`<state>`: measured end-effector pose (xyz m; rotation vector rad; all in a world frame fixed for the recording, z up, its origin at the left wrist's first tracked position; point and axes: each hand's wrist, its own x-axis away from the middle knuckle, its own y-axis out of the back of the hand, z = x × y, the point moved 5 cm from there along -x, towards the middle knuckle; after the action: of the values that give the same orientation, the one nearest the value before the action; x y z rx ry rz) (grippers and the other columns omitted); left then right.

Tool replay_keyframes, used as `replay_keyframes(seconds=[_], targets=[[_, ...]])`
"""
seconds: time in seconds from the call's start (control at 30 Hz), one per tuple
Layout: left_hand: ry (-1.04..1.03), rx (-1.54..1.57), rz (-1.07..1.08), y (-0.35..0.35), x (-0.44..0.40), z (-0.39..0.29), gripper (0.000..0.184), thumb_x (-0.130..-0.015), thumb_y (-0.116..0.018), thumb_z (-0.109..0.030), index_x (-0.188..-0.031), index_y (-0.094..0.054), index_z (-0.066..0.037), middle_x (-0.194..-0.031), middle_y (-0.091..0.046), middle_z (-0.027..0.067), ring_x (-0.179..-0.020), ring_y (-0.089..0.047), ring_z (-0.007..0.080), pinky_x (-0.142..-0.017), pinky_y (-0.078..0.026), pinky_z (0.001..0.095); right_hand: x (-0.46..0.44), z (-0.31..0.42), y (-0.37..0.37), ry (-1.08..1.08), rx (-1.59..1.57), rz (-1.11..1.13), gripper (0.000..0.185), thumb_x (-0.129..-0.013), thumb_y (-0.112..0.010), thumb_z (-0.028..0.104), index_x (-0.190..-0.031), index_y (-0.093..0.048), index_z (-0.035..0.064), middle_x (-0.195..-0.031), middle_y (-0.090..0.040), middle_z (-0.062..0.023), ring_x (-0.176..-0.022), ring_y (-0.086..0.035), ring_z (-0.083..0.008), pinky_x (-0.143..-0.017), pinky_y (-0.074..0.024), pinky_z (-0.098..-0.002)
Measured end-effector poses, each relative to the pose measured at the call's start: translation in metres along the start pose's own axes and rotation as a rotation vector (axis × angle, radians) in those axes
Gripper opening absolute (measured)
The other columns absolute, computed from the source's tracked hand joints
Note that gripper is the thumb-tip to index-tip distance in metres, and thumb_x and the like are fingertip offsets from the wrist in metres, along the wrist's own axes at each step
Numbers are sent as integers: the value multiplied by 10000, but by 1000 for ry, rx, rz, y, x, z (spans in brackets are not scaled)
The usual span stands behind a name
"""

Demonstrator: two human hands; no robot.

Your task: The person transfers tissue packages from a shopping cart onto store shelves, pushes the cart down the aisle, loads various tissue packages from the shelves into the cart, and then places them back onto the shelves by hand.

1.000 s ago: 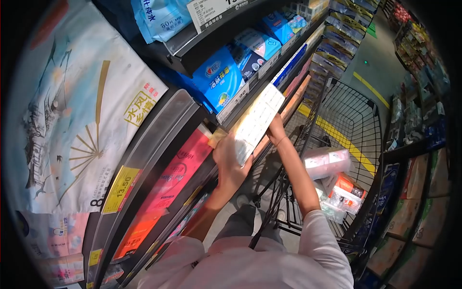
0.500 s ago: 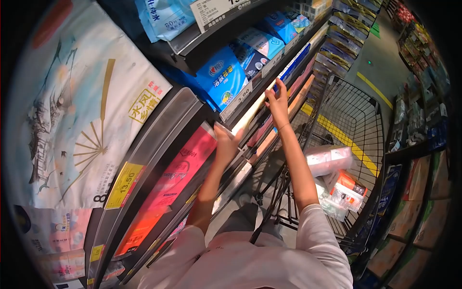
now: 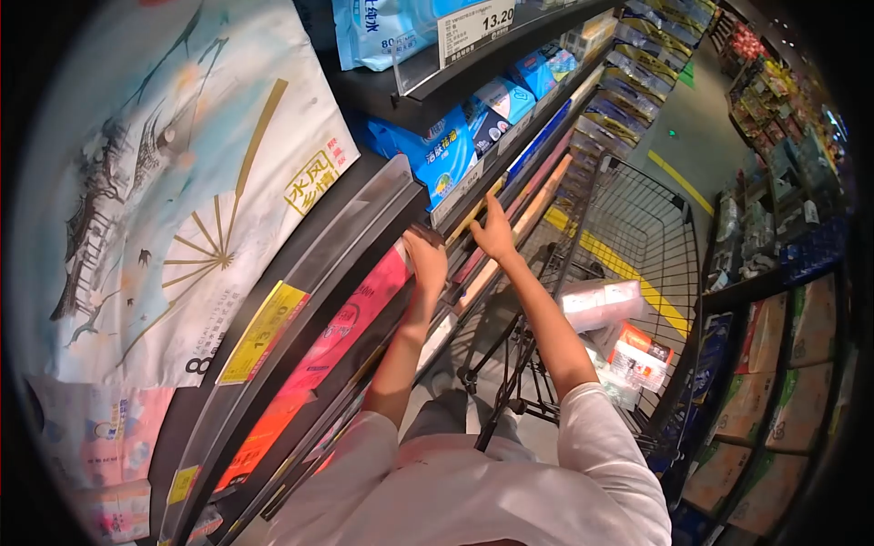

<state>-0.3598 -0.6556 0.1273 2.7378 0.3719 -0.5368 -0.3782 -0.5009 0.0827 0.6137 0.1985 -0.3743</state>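
Observation:
My left hand is at the shelf level below the blue tissue packs, beside a pink package. Its fingertips are bent over and partly hidden at a dark edge, so its grip is unclear. To its right, my right hand reaches to the same shelf level with thumb and index finger spread. Between the hands, a narrow yellowish edge of a package shows under the price rail. Blue tissue packs lie just above.
A wire shopping cart stands at the right, with a pale pink wrapped pack and an orange-and-white pack inside. A large white tissue bag fills the left. Stacked packages line the far right.
The white package held in both hands a second ago has gone into the shelf, and the hands have come off its broad face. The view has shifted, and the right hand now sits lower.

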Motion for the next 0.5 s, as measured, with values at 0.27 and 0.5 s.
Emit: replay_keyframes(seconds=[0.27,0.5], targets=[[-212,-51,94,13,39,-63,684,-746,-484,-142,-1194,-28,101,-1208,-79,300,-1116,-109,427,-922,-103,440,110,-3,55,-661,-666,476,288,-796,-400,110,-1080,-419,64,-950,-522,-38,-834,-526,-134,-691,-402,-221],[352,1380,623,52,79,-130,179,-663,-462,-42,-797,-345,-52,-687,-409,71,-734,-474,231,-682,-371,336,245,-12,156,-699,-321,387,205,-810,-380,79,-986,-472,25,-838,-545,-37,-801,-524,-112,-668,-395,-209]])
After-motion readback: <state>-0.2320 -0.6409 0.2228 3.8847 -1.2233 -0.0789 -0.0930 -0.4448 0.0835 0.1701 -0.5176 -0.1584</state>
